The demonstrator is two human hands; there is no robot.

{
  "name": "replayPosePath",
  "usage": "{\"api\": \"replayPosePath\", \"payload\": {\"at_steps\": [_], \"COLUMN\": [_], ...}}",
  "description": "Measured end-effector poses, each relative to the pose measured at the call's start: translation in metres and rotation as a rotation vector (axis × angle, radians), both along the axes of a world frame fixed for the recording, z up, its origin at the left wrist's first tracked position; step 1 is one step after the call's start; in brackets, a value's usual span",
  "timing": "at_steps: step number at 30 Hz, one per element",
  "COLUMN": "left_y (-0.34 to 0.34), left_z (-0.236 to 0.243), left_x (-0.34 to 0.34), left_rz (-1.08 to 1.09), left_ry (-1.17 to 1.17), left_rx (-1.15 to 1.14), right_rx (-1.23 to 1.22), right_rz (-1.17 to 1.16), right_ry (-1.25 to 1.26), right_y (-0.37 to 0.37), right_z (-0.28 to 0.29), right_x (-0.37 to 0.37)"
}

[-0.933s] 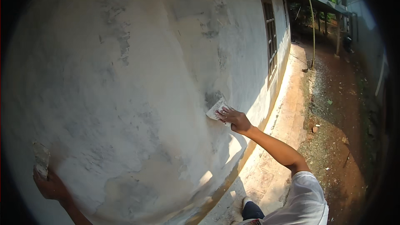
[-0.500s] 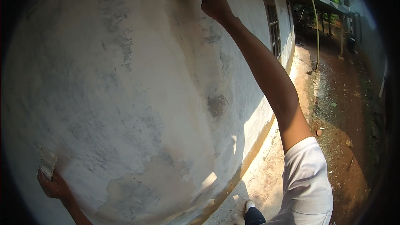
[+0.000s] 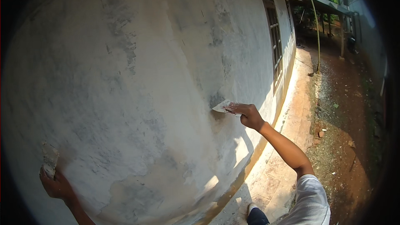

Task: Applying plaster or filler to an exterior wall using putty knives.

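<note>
- Right hand (image 3: 251, 117), right of the frame's centre, is closed around a pale, smeared flat blade (image 3: 222, 106), the fingers being laid along it; the blade is held close to the wall (image 3: 141, 71), though whether contact is made cannot be told.
- By the left hand (image 3: 57, 185), at the lower left, a whitish, stained flat plate (image 3: 51, 156) is gripped between curled fingers and thumb, tilted upward and apart from the blade.
- Most of the frame's left and middle is filled by the wall, which is mottled with grey and beige; a dark patch (image 3: 216, 98) is seen just beside the blade.
- A barred window (image 3: 274, 33) is set into the wall at the upper right.
- Below it, a sunlit walkway (image 3: 273, 173) is bordered by a reddish dirt path (image 3: 348, 104).
- At the lower right, a white sleeve (image 3: 310, 202) is shown.
</note>
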State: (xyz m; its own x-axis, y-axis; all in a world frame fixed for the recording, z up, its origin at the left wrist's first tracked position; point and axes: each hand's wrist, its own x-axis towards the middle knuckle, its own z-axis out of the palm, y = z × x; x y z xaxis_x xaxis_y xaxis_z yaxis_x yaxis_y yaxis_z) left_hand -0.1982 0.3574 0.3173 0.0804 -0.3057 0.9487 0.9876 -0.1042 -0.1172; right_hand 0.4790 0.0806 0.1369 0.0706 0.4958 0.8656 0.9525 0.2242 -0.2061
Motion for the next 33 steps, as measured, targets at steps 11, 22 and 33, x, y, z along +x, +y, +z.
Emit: {"api": "replayPosePath", "payload": {"at_steps": [11,22,33], "left_y": [-0.002,-0.009,-0.012], "left_z": [0.002,0.003,0.005], "left_x": [-0.012,0.000,0.004], "left_rz": [0.038,-0.017,0.037], "left_ry": [0.016,-0.009,-0.003], "left_rx": [0.025,-0.015,-0.014], "right_rx": [0.332,0.412,-0.057], "right_rz": [-0.225,-0.039,-0.097], "right_ry": [-0.211,-0.044,-0.090], "right_y": [0.077,0.022,0.011], "right_z": [0.125,0.192,-0.032], "right_x": [0.025,0.033,-0.006]}}
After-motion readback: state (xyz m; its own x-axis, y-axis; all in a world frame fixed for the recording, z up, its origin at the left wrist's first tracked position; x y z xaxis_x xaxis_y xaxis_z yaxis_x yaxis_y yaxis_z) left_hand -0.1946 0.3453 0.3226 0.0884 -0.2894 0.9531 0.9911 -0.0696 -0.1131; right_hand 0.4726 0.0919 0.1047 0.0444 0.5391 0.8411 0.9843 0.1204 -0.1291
